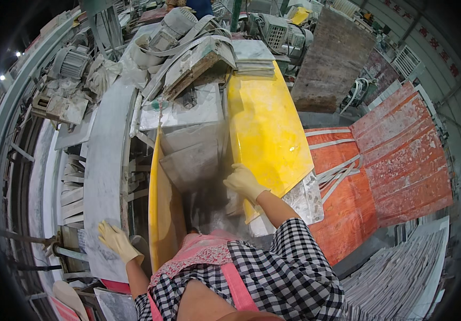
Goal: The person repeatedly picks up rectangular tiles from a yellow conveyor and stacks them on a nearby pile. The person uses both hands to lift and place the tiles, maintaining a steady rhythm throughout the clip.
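My left hand (117,241), in a cream rubber glove, lies with its fingers extended on the near part of a long pale grey slab (107,166). My right hand (244,183), gloved alike, is at the inner edge of a wet yellow panel (268,128). Its fingers are curled, and whatever they may hold is hidden. Between my hands an upright yellow panel (158,208) flanks a dark recess with blurred haze in it. Grey sheets (190,155) hang at its far side. Beyond stands a dusty machine cover (204,64) with a worn edge.
A motor (179,22) tops the machine, and another motor (73,61) sits far left. Thin slabs (254,67) are stacked beyond the yellow panel. To the right are an orange cover (343,198) with white straps, a brown board (332,59) and many stacked thin strips (396,278).
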